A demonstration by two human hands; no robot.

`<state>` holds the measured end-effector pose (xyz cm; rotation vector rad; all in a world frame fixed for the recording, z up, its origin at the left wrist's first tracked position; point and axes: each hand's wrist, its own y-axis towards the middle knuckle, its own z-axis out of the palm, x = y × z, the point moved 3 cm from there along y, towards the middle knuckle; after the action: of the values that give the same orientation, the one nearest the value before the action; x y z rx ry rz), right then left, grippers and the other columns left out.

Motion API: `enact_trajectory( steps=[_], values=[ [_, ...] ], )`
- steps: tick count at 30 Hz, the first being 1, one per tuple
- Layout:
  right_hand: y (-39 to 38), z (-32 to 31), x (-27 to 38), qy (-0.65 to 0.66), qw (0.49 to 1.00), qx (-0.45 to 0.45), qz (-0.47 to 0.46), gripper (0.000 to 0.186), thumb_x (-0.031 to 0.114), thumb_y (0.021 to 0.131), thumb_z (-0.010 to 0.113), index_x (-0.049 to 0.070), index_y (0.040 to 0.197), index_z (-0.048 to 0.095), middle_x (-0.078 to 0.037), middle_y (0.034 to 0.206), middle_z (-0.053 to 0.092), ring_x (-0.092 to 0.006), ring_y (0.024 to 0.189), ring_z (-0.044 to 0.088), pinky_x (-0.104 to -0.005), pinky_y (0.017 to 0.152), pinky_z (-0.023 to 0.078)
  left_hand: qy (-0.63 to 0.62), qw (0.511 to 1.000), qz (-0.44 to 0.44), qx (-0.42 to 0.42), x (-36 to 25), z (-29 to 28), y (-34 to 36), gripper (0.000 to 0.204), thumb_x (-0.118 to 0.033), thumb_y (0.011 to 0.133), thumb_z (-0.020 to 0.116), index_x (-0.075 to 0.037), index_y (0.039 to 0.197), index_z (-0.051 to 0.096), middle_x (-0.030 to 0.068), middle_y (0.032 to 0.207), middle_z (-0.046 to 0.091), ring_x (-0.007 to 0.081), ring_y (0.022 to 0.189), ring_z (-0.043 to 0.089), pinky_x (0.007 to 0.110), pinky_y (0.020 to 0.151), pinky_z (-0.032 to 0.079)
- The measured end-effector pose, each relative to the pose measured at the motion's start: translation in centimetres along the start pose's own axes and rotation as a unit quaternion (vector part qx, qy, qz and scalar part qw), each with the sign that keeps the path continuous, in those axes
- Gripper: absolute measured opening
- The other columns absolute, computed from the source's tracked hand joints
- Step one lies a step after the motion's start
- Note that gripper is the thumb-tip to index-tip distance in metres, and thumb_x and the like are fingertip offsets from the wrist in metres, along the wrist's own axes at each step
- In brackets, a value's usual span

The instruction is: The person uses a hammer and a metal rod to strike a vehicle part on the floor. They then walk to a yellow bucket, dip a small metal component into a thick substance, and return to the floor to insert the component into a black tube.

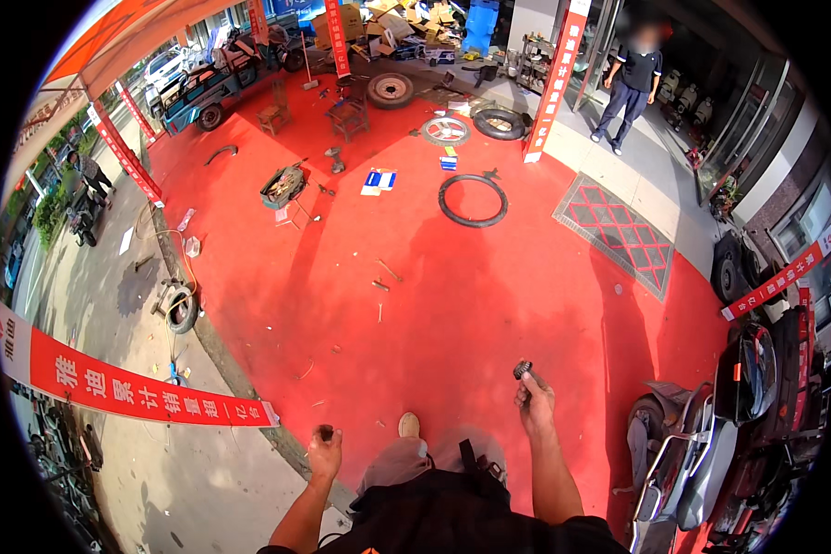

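My right hand [535, 399] is raised ahead of me on the right. Its thumb and fingers pinch a small dark toothed part [523, 369] that looks like a gear. Lower and to the left, my left hand [324, 454] is closed round a small dark piece [324, 430]; only its top shows, and its kind is not clear. Both hands are well apart, above the red carpet [471, 342]. Beyond them lie a few thin tools [380, 285] on the carpet.
A black tyre [473, 201], a wheel rim [445, 131] and a tool tub [283, 187] lie farther out. A parked scooter [679, 452] stands at right. Red banners [138, 383] cross the left side. Another person [632, 83] stands by the doorway.
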<state>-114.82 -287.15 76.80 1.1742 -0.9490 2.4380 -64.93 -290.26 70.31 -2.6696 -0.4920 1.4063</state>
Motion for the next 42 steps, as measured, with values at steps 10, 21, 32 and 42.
enact_trajectory(
  steps=[10, 21, 32, 42],
  values=[
    [31.9, 15.4, 8.1, 0.020, 0.999, 0.031, 0.010, 0.017, 0.013, 0.095, 0.077, 0.004, 0.109, 0.072, 0.002, 0.074, 0.058, -0.0085, 0.059, 0.051, -0.0269, 0.053, 0.042, -0.003, 0.991, 0.134, -0.024, -20.3, 10.0, 31.0, 0.032, -0.025, 0.094, 0.074, 0.002, 0.110, 0.065, 0.0171, 0.095, 0.075, 0.0313, 0.090, 0.073, 0.043, 0.083, 0.055],
    [67.0, 23.8, 25.7, 0.005, 1.000, -0.010, 0.000, 0.014, 0.015, 0.096, 0.076, 0.006, 0.105, 0.071, 0.002, 0.074, 0.057, -0.0093, 0.059, 0.051, -0.0257, 0.052, 0.040, 0.265, 0.943, -0.194, 0.059, -8.3, 24.2, 46.7, 0.032, -0.025, 0.086, 0.072, 0.006, 0.082, 0.068, 0.0145, 0.062, 0.066, 0.0267, 0.050, 0.064, 0.047, 0.051, 0.052],
    [105.1, 39.7, 38.9, -0.022, 0.999, -0.027, -0.032, 0.014, 0.016, 0.098, 0.074, 0.005, 0.106, 0.071, 0.002, 0.075, 0.056, -0.0089, 0.060, 0.049, -0.0258, 0.054, 0.039, 0.233, 0.916, -0.295, 0.144, -25.5, 49.9, 87.7, 0.044, -0.030, 0.083, 0.078, 0.006, 0.107, 0.074, 0.0269, 0.106, 0.076, 0.0419, 0.101, 0.075, 0.051, 0.091, 0.059],
    [134.6, 49.3, 48.7, 0.008, 0.995, -0.099, -0.024, 0.014, 0.015, 0.097, 0.075, 0.004, 0.106, 0.071, 0.002, 0.073, 0.057, -0.0095, 0.058, 0.049, -0.0270, 0.052, 0.040, 0.018, 0.988, 0.063, 0.139, -82.1, 70.9, 137.3, 0.027, -0.018, 0.079, 0.088, 0.001, 0.081, 0.069, 0.0082, 0.072, 0.068, 0.0181, 0.066, 0.065, 0.038, 0.063, 0.052]
  ],
)
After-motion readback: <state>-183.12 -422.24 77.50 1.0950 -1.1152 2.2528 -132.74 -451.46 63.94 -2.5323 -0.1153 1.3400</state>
